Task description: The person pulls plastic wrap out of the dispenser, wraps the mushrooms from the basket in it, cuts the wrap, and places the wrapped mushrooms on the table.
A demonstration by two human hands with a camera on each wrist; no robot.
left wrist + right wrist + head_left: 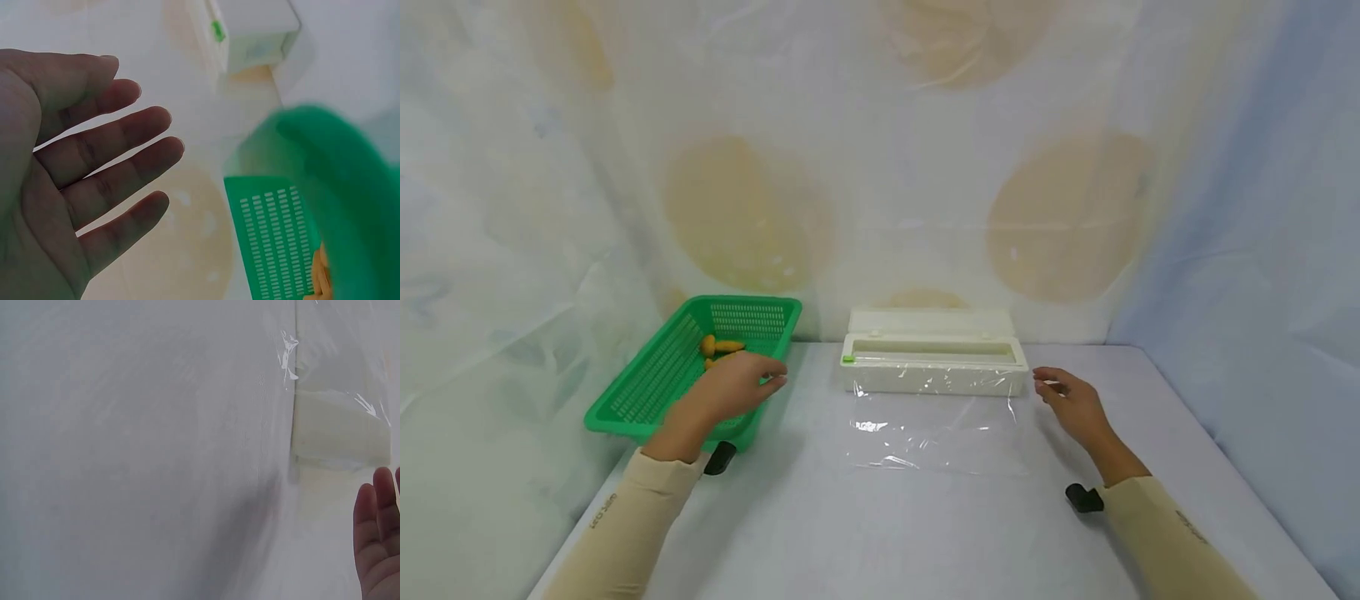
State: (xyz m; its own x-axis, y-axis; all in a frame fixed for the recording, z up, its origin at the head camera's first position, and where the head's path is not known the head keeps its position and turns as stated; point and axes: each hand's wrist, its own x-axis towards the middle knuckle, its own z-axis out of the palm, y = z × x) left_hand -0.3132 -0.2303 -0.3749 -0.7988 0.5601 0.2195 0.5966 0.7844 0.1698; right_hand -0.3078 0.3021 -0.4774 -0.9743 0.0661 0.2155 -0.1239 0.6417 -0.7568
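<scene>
In the head view my left hand [727, 390] is over the right side of a green basket [658, 373], holding nothing. Its fingers are spread and relaxed in the left wrist view. Several orange-brown mushroom-like pieces [708, 346] lie in the basket, partly hidden by that hand. A white cling film dispenser box [934, 383] stands at the back of the table with its lid [931, 322] raised. From its front a sheet of clear film [936, 433] spreads onto the table. Just right of the box is my right hand [1075, 408], empty, fingers loosely bent.
A white cloth [880, 542] covers the table. Plastic sheeting with large orange circles [1067, 217] hangs behind it, and more sheeting encloses the left and right sides. A small green slider [848, 359] sits at the box's left end.
</scene>
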